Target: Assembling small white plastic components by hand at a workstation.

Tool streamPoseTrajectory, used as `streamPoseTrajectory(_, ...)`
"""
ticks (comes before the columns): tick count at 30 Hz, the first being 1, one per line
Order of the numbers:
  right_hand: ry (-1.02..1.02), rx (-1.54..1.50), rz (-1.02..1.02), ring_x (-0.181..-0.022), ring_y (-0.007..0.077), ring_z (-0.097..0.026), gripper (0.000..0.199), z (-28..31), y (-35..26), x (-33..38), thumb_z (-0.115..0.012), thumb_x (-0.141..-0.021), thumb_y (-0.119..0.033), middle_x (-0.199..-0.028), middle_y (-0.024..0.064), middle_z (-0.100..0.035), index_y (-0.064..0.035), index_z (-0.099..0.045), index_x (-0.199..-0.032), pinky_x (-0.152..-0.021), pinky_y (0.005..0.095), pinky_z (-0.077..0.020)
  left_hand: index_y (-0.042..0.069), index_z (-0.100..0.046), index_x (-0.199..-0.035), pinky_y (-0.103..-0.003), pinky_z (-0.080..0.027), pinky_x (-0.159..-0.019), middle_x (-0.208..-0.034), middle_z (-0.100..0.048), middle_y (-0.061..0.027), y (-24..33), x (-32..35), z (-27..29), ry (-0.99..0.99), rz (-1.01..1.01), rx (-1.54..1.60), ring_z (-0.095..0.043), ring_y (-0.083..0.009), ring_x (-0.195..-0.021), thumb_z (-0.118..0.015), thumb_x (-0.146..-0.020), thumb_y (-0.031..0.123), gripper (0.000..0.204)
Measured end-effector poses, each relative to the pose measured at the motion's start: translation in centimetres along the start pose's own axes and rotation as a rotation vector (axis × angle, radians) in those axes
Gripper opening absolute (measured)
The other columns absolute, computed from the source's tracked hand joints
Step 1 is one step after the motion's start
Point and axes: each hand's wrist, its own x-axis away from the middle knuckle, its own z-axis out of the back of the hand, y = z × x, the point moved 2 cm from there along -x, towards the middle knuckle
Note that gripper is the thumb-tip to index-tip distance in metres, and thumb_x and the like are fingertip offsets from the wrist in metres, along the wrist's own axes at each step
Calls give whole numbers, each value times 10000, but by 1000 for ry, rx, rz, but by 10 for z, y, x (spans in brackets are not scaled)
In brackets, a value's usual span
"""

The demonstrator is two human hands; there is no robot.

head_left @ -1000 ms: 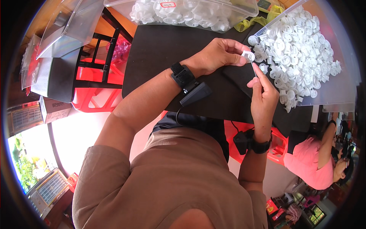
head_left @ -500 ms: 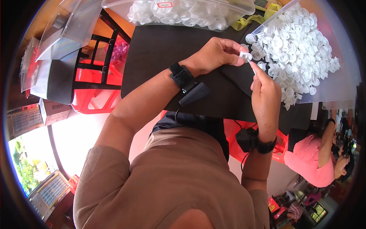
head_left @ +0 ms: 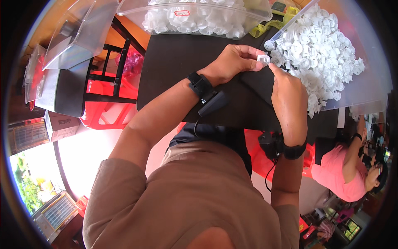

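Note:
Between the thumb and fingers of my left hand is a small white plastic part, held over the dark table. My right hand comes at the part from the right, its index fingertip close against the part's edge. The other right fingers curl inward; whether they grip a thin tool cannot be made out. Just beyond and to the right of both hands lies a big heap of similar white plastic parts, spilling out of a clear plastic bin onto the table.
A clear tub of white pieces stands at the table's far edge, beside a yellow bag. Red stools and a second table with a clear container are at left. A person in pink sits at right.
The part has turned in my left fingers and shifted slightly left. My right index finger has moved up to its edge, and the thin white strip seen by that hand no longer shows.

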Motion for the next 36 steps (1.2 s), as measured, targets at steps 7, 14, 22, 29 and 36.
streamPoseTrajectory(7,96,-145,-41,-819,362,-659,318,4,3,16,-533,-870,-6,-925,179,-682,-63,-649,-1160,-702,446,-521,-13,-599,-1181,-304,-518,-944,-1096,-666,-108,7,1,-1,-18,12,176,-645,-180,-1023,-664,-878,4,310)
streamPoseTrajectory(14,182,-251,-24,-815,372,-652,322,4,5,13,-538,-868,12,-928,196,-673,-48,-643,-1167,-702,444,-516,-10,-586,-1198,-306,-521,-960,-1127,-654,-107,8,0,-2,-66,49,248,-641,-185,-1039,-645,-889,2,314)
streamPoseTrajectory(22,170,-286,19,-810,369,-649,331,-1,5,11,-543,-859,18,-922,202,-666,-34,-630,-1175,-703,438,-513,-14,-572,-1210,-311,-517,-965,-1126,-653,-112,5,-1,0,-87,28,250,-640,-188,-1044,-641,-893,3,325)
streamPoseTrajectory(29,139,-258,2,-809,368,-652,350,-2,1,10,-533,-857,35,-923,204,-666,-20,-615,-1192,-703,443,-509,-14,-574,-1203,-315,-515,-966,-1117,-655,-110,6,0,-1,-65,19,220,-642,-186,-1037,-644,-893,8,318)
streamPoseTrajectory(36,127,-285,2,-809,381,-647,340,-3,0,9,-522,-862,34,-905,214,-662,-1,-609,-1189,-708,444,-510,-12,-581,-1195,-311,-518,-960,-1105,-660,-105,4,-1,-1,-52,-7,203,-644,-172,-1024,-648,-891,8,312)
